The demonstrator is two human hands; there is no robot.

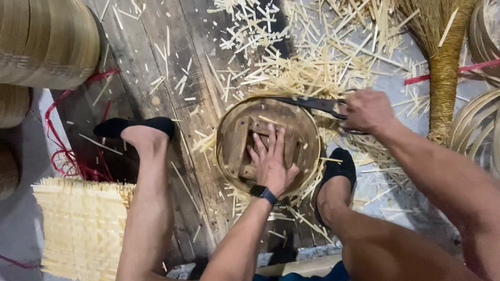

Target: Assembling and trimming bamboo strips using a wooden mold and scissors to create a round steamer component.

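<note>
- Head view: round woven bamboo steamer frame [268,143] lies on the dark plank floor [172,78] between both feet; light, stiff, brittle-edged by its look.
- Left hand [271,161] presses flat inside, fingers spread.
- Right hand [367,110] is closed round a dark blade [307,103] at the frame's far rim.

single head-worn view, looking steeply down, close over hands and knees, floor edges perhaps cropped
</note>
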